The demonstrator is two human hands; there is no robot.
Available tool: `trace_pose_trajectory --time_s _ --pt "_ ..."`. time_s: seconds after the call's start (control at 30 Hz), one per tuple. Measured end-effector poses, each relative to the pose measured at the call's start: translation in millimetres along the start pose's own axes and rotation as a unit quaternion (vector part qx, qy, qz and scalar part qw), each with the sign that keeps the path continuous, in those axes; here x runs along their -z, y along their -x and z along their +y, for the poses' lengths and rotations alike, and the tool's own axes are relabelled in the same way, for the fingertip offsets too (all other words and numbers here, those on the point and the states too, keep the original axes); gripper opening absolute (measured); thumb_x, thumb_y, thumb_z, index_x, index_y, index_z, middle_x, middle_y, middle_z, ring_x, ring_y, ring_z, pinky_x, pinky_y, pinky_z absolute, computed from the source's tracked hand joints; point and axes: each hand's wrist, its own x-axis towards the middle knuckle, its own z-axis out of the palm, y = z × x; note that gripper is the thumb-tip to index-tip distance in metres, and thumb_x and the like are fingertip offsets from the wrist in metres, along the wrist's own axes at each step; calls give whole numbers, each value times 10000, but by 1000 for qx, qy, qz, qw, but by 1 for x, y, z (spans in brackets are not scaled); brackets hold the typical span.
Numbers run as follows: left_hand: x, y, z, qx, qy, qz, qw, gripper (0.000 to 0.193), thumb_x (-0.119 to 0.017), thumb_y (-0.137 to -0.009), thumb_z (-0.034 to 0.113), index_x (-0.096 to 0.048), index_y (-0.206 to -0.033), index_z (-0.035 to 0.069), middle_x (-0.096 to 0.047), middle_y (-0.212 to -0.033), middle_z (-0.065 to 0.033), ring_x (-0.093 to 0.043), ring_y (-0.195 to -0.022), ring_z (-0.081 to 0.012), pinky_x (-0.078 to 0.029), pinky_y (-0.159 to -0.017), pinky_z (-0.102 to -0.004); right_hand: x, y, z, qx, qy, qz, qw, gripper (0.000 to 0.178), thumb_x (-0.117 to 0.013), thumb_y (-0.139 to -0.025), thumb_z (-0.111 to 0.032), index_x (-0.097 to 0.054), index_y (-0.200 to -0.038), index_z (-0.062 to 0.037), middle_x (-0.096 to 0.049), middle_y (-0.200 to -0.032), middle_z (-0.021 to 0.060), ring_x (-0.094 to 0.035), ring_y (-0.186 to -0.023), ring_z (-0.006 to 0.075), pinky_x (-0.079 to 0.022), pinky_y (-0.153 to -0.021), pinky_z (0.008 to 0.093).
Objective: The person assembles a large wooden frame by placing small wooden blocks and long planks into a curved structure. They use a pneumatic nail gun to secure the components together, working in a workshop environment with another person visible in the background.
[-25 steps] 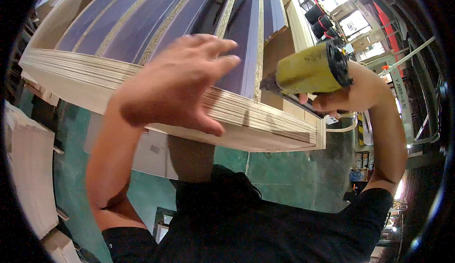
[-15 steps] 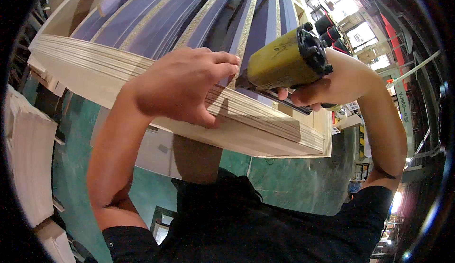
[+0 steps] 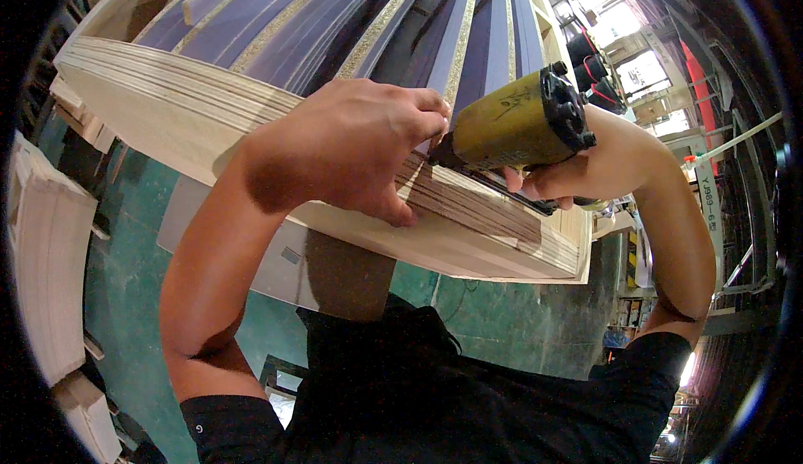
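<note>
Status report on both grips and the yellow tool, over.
Right grip: closed around yellow tool. Left grip: spread over layered wooden edge. Possible obstruction: left fingertips, close beside tool's nose.

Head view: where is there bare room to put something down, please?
The green floor looks mostly bare between the box, grey board and black shirt, and also between grey board and sheet stack. It is crowded at the box's edge: left hand and yellow tool are very close.

From the head, the wide fisheye camera looks downward, near above the left hand (image 3: 351, 146) and the right hand (image 3: 598, 167).
</note>
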Motion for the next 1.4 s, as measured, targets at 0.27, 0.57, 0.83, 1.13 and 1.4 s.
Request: trace_pose_trajectory --time_s 0.27,0.57,0.83,1.13,1.4 --pt "-12 -1 -14 -13 -11 5 1000 682 -924 -628 322 -684 -1168 -17 -665 -1311 -143 -682 -1132 -334 -551 -961 -412 -2 3 4 -17 -9 -6 1000 259 -723 -884 -117 -675 -1124 -33 -686 -818 26 -635 -590 112 -521 -562 286" --pt "-3 0 -8 -11 -22 1 1000 705 -927 -629 327 -683 -1196 -12 -656 -1323 -164 -604 -1248 -344 -496 -1060 -409 1 9 6 -7 -16 18 1000 305 -782 -855 -14 -695 -1148 -17 -735 -968 34 -675 -675 108 -560 -547 266" --pt "32 42 -31 44 -115 32 992 1050 -974 -534 426 -572 -1396 -19 -492 -1509 -230 -486 -1385 -386 -395 -1178 -441 12 -7 -30 71 2 62 996 386 -797 -915 -168 -660 -1235 -1 -739 -912 54 -637 -570 109 -496 -503 266" --pt "34 45 -41 65 -64 2 996 948 -972 -531 378 -626 -1303 -52 -573 -1418 -203 -565 -1285 -379 -462 -1110 -408 1 -40 -65 64 -18 20 998 402 -811 -899 -198 -665 -1231 -25 -714 -848 54 -638 -576 113 -511 -507 273" --pt "47 38 -44 92 16 -35 995 677 -984 -527 356 -681 -1011 -9 -672 -1115 -141 -671 -1023 -361 -541 -903 -413 4 -60 -73 62 -20 -10 998 407 -810 -896 -261 -675 -1231 -73 -693 -861 36 -626 -606 104 -541 -524 267"
